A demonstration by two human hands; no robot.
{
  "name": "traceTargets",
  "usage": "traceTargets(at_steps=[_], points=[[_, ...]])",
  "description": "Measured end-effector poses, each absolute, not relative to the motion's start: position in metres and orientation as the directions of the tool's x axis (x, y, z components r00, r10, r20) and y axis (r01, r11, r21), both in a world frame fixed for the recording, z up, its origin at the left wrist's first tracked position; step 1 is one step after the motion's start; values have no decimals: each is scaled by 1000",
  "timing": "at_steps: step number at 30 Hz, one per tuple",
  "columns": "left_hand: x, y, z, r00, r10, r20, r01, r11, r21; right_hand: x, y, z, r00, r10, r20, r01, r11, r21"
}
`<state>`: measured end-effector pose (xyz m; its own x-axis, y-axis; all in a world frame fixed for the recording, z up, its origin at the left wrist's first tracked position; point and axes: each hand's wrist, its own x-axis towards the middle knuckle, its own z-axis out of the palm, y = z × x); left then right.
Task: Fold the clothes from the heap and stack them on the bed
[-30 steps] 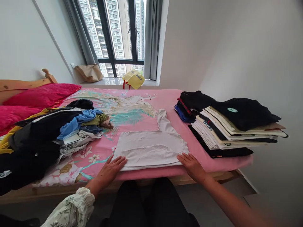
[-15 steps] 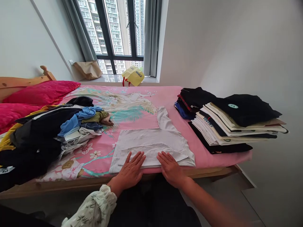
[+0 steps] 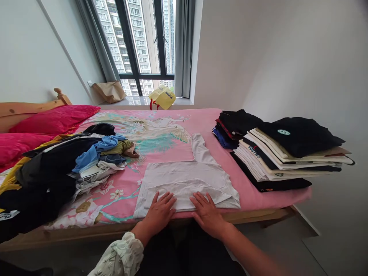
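A light grey shirt [image 3: 172, 172] lies spread on the bed near its front edge, its near side folded over and one sleeve pointing away toward the window. My left hand [image 3: 161, 211] rests flat on the shirt's near fold, fingers stretched out. To its right, my right hand [image 3: 207, 212] also lies on the near fold with its fingers apart. Neither hand grips the cloth. Low wrinkles run across the folded layer just beyond my fingertips.
A loose heap of clothes [image 3: 57, 165] covers the bed's left side by the red pillows [image 3: 54, 120]. At right stand stacks of folded clothes [image 3: 287, 153], with darker folded ones [image 3: 240, 122] behind. A paper bag [image 3: 110, 92] and a yellow bag [image 3: 162, 96] sit by the window.
The whole scene sits slightly lower as the head view tilts up a little. My right hand's fingers have spread a bit; both hands stay on the shirt's near fold.
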<state>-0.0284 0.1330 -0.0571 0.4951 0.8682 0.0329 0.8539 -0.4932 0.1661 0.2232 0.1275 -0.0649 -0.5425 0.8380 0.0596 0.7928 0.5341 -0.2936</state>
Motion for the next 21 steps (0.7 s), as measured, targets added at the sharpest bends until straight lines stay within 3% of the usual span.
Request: traceTargets(at_steps=[4, 9, 14, 21], points=[[-10, 162, -63, 469, 879, 91, 866, -478, 146, 194, 152, -69, -546, 830, 115, 778, 554, -297], [-30, 169, -92, 249, 967, 54, 962, -253, 105, 205, 178, -94, -425, 905, -13, 871, 405, -279], [-35, 168, -101, 242, 969, 46, 967, -245, 75, 212, 181, -104, -423, 906, -15, 877, 405, -259], [-38, 182, -82, 245, 956, -162, 968, -231, 101, 211, 186, -89, -424, 903, -64, 862, 381, -336]])
